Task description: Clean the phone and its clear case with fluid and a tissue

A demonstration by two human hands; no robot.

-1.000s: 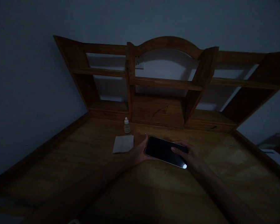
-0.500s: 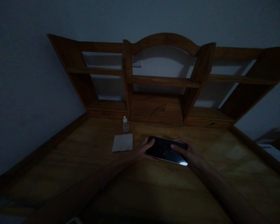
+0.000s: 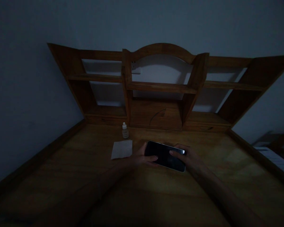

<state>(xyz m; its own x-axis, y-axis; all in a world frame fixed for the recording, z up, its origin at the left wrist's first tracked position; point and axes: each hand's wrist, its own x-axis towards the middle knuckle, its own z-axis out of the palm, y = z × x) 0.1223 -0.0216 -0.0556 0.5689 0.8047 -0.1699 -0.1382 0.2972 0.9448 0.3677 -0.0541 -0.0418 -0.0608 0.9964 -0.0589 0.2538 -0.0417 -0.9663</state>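
Note:
A dark-screened smartphone (image 3: 164, 154) is held sideways above the desk, tilted slightly down to the right. My left hand (image 3: 144, 157) grips its left end, the thumb lying across the lower part of the screen. Around the right end closes my right hand (image 3: 188, 156), its thumb on the glass and its fingers partly hidden behind. A small bright reflection shows near the phone's upper right corner. To the left of the phone lies a folded white cloth or tissue (image 3: 121, 149), with a small white-capped dropper bottle (image 3: 125, 131) standing upright just behind it.
The wooden desk (image 3: 203, 195) is dimly lit. Along its back rises a wooden shelf unit (image 3: 162, 86) with small drawers, against a wall that has a socket (image 3: 135, 70). Raised wooden edges border both sides. Beyond the right edge is a pale surface (image 3: 274, 159).
My left thumb has slid down the screen. The bright reflection has moved from the phone's lower right corner to its upper right. The view has shifted slightly, so the shelf sits lower.

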